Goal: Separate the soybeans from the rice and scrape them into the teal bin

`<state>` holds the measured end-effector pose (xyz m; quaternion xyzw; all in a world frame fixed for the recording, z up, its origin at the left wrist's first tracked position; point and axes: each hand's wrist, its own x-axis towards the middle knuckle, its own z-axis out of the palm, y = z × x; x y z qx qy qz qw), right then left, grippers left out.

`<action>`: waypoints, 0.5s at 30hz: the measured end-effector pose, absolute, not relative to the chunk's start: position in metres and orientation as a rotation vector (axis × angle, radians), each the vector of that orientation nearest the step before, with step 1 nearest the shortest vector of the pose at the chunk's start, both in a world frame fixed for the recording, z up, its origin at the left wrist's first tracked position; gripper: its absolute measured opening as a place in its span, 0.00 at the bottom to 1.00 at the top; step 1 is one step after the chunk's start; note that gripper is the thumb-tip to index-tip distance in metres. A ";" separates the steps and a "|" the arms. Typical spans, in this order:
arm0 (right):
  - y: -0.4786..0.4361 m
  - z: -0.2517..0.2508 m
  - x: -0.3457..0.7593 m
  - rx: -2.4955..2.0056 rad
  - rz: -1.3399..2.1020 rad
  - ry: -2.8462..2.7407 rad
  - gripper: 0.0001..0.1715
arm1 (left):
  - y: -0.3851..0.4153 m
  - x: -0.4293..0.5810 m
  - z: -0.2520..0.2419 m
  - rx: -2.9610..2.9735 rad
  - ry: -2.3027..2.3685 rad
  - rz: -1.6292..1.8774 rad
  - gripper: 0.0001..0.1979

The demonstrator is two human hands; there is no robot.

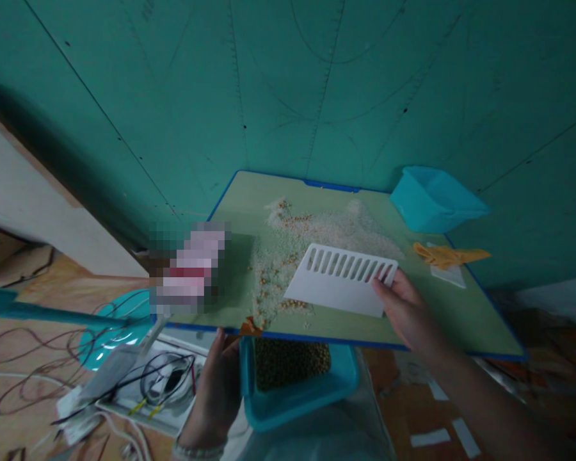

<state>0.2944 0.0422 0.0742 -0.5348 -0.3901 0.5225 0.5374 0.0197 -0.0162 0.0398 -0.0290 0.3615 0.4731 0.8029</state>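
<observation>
My right hand (407,312) grips a flat white slotted scraper (336,289) by its right end. The scraper is tilted over the table, beside a spread of small pale grains (345,224) mixed with round tan beans (264,282). Below the table's front edge, my left hand (217,387) closes on the left side of a turquoise plastic container (292,410). Small round greenish-brown beans (290,365) fill part of it. Some of that hand's fingers are hidden behind the container.
The pale green table (240,205) has a blue rim and meets a green wall. At its right are a turquoise bin (434,202) and an orange cloth (444,256). A blurred-out pink item (192,269) is at the left. Cables (24,365) lie on the floor.
</observation>
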 end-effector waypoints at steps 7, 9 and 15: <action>0.040 0.075 0.293 -1.319 1.290 -0.971 0.20 | -0.014 0.020 0.037 -0.010 0.782 1.004 0.24; 0.039 0.075 0.292 -1.315 1.282 -0.967 0.21 | -0.015 0.020 0.037 0.000 0.799 0.993 0.24; 0.033 0.071 0.291 -1.322 1.349 -0.978 0.18 | -0.015 0.022 0.040 -0.017 0.793 0.990 0.23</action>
